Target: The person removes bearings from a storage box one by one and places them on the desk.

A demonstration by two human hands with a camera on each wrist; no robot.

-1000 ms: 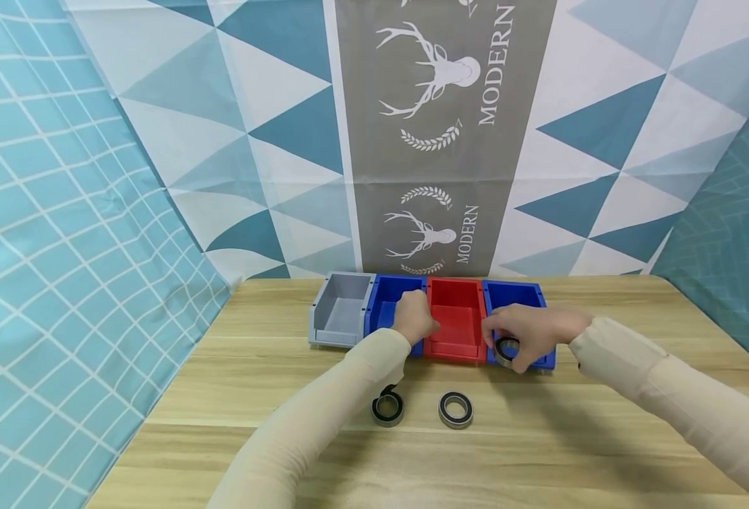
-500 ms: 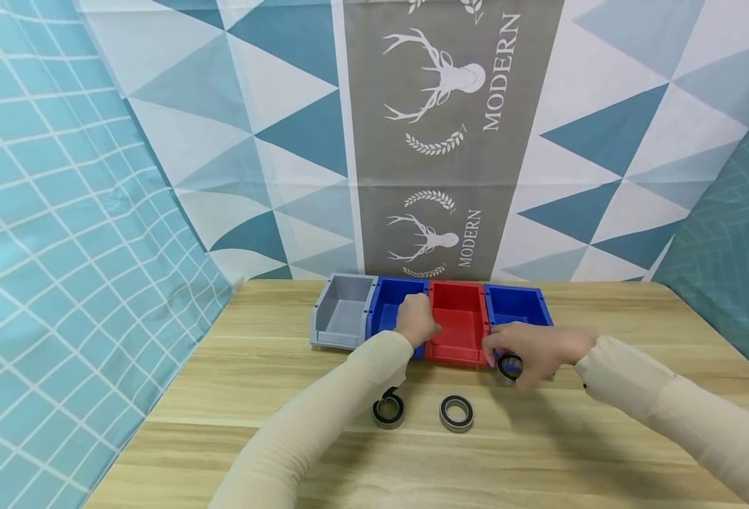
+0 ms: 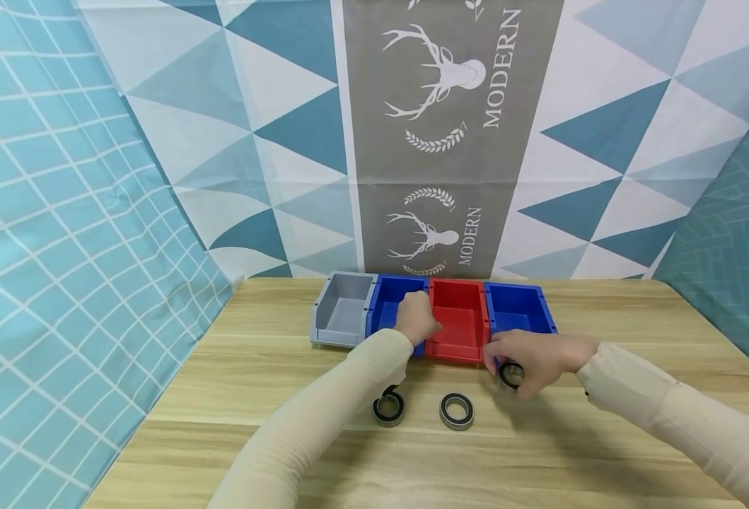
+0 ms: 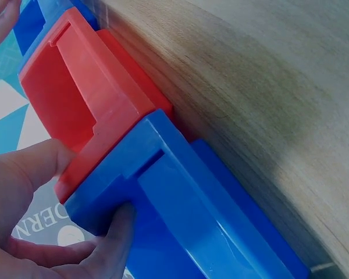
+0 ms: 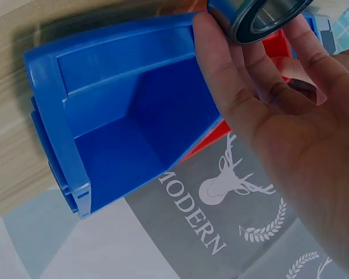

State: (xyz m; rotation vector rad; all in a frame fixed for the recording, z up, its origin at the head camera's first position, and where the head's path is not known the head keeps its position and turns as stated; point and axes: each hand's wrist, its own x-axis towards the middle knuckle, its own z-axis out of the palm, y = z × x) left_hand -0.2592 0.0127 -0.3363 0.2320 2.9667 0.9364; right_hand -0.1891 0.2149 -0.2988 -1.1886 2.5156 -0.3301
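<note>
My left hand [image 3: 416, 318] pinches the adjoining side walls of the left blue bin [image 4: 180, 203] and the red bin [image 4: 75, 75]; in the left wrist view, the thumb is on the red side and fingertips reach into the blue one. My right hand [image 3: 530, 359] holds a ball bearing [image 3: 511, 375] just in front of the right blue bin [image 5: 122, 110]. In the right wrist view, this bearing [image 5: 264, 17] is cut off by the top edge. Two more bearings lie on the table: one in the middle [image 3: 456, 411], another [image 3: 388, 410] beside my left sleeve.
A grey bin [image 3: 342, 311] stands at the left end of the row. Near the left bearing lies a small black piece [image 3: 390, 391], partly hidden by the sleeve. The wooden table [image 3: 253, 367] ends at a patterned cloth wall [image 3: 438, 141].
My right hand has drawn back from the front of the right blue bin toward me and lower, still holding the bearing. My left hand has stayed on the bin walls.
</note>
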